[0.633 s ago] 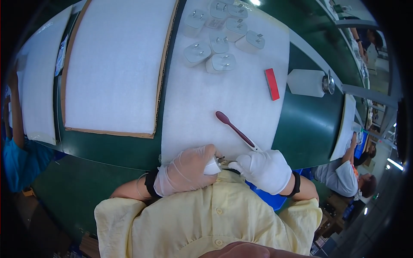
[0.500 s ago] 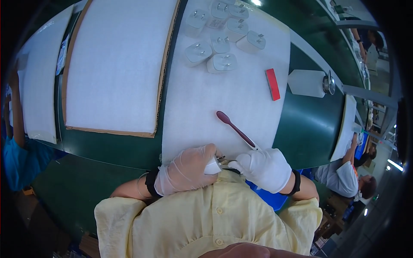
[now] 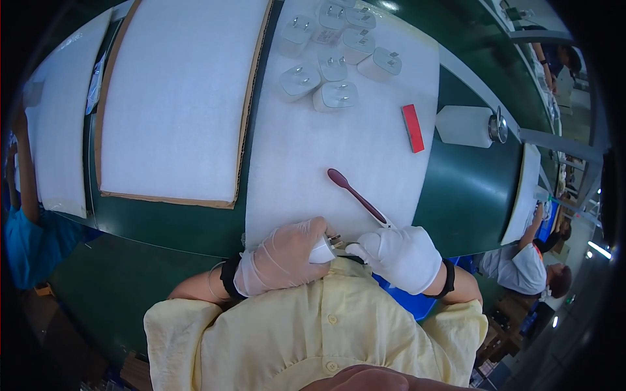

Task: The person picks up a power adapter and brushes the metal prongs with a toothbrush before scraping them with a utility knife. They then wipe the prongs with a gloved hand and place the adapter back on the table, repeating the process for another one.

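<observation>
My left hand (image 3: 283, 254), in a thin see-through glove, is closed around a white charger plug (image 3: 322, 251) with its metal prongs toward the right. My right hand (image 3: 401, 257), in a white glove, has its fingers pinched together right beside the prongs. What they grip, if anything, is hidden. A dark red, slim handle with a rounded end (image 3: 355, 194) slants over the foam sheet. Its pale narrow end reaches the right hand's knuckles; whether the hand holds it I cannot tell.
Several white charger plugs (image 3: 336, 95) stand prongs-up on the white foam sheet (image 3: 297, 156). A red block (image 3: 413, 128) lies at its right, near a white bottle with a metal top (image 3: 466, 126). Left is a foam-lined cardboard tray (image 3: 173, 104). Other people sit at both sides.
Both hands and the charger plug stay almost exactly in place. The person at the far right has shifted slightly.
</observation>
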A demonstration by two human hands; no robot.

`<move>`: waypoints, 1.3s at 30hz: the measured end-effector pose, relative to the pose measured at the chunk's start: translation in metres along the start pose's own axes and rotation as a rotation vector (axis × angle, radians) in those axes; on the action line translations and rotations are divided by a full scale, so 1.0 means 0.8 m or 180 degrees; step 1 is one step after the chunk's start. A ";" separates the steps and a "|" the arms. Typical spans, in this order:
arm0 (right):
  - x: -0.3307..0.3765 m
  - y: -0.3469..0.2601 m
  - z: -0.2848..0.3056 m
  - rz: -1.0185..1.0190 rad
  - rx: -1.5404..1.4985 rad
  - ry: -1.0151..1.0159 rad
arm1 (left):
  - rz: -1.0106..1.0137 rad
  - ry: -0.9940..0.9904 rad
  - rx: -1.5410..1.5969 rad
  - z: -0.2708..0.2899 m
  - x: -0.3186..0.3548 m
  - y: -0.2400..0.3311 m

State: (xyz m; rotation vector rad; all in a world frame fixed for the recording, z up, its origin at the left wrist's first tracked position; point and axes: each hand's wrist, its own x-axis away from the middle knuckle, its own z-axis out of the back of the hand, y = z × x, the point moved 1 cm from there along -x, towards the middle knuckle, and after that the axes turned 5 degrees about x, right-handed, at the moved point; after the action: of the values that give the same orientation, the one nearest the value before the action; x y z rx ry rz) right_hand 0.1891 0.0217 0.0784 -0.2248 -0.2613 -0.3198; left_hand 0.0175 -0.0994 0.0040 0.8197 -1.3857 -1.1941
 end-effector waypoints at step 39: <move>0.003 0.013 0.002 0.0461 -0.0400 0.0717 | 0.0122 0.0200 -0.0062 -0.002 0.000 0.016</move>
State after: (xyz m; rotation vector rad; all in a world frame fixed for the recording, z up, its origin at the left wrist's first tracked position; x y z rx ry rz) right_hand 0.1946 0.0312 0.0787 -0.3273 -0.0018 -0.2155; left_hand 0.0210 -0.0960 0.0163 0.8070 -1.3311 -1.1418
